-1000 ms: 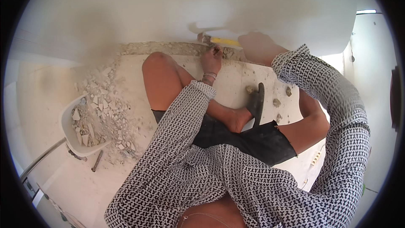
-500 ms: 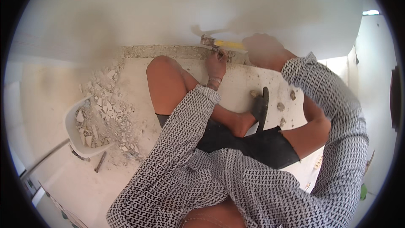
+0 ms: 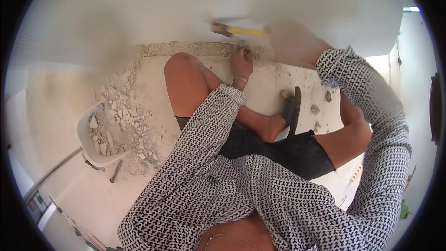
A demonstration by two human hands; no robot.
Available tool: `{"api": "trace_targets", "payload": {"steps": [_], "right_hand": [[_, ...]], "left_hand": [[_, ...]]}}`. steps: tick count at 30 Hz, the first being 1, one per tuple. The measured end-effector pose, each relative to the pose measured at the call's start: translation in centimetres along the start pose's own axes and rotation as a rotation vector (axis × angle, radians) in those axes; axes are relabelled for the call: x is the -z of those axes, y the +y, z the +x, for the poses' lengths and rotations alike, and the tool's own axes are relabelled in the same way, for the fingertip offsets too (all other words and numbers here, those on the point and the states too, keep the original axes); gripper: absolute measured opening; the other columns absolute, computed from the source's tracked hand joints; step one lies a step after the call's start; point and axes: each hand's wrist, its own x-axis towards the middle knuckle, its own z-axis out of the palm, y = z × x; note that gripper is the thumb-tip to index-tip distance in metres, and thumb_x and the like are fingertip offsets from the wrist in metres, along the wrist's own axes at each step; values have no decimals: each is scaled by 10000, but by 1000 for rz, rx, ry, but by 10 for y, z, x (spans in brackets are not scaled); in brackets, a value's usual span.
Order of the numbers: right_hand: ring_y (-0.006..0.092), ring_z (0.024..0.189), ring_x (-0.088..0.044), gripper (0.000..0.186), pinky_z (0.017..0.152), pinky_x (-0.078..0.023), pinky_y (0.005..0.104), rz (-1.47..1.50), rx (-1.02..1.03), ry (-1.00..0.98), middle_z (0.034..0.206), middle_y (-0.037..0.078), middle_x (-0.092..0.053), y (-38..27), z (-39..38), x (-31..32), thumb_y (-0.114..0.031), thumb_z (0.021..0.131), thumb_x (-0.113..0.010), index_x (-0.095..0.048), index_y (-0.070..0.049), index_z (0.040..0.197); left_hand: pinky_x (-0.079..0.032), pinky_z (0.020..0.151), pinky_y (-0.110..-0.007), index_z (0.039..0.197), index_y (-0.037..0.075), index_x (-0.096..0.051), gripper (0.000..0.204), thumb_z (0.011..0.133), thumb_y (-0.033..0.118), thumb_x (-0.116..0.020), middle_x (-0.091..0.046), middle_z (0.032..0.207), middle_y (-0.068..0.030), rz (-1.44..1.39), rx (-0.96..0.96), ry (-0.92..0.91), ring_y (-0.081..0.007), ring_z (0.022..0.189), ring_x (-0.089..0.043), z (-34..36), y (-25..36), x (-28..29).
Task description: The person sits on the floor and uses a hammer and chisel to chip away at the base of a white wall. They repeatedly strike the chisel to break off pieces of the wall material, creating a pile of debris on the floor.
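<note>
In my right hand (image 3: 293, 42), closed and blurred, is a hammer (image 3: 248, 31) with a yellow handle and a worn metal head. Its head hangs in front of the white wall, apart from the tool below. My left hand (image 3: 242, 62) is closed around a chisel (image 3: 241, 43); only its round metal end shows above my fingers, and the tip is hidden. That hand is at the rough, chipped strip (image 3: 186, 49) along the foot of the wall, where bare mortar is exposed.
To the left lies a heap of broken tile and rubble (image 3: 123, 111). Beside it stands a white basin (image 3: 88, 146) holding more pieces, with a short metal bar (image 3: 116, 171) near it. My bent legs and a dark sandal (image 3: 291, 111) occupy the middle; loose chunks (image 3: 315, 109) lie to their right.
The hammer head has lifted up and to the left, away from the chisel. My left hand still grips the chisel at the strip. The whole view has shifted slightly.
</note>
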Motion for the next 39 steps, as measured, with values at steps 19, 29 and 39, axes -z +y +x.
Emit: {"api": "trace_targets", "payload": {"steps": [19,29,39], "right_hand": [[366,910,-723,248,774,-580,455,139,8,65,949,209,-712,-71,2,46,-126,854,-686,-682,1,1067],[382,916,-717,269,795,-576,465,-3,-114,-4,943,215,-717,-6,-32,11,-173,919,-600,-686,-3,1108],[409,725,-653,171,727,-530,479,109,-312,261,737,185,-665,48,-142,17,-213,908,-666,-662,-55,973]], "left_hand": [[-576,736,-366,961,43,-765,167,853,169,-748,-762,854,-119,361,-221,122,-263,771,-739,23,-29,-3],[-557,713,-343,970,110,-776,139,854,171,-732,-769,869,-91,-22,-51,-22,-226,773,-739,-2,6,-17],[-513,926,-434,1084,150,-740,260,845,251,-759,-680,1169,-41,647,-463,-277,-270,1120,-620,4,25,-17]]}}
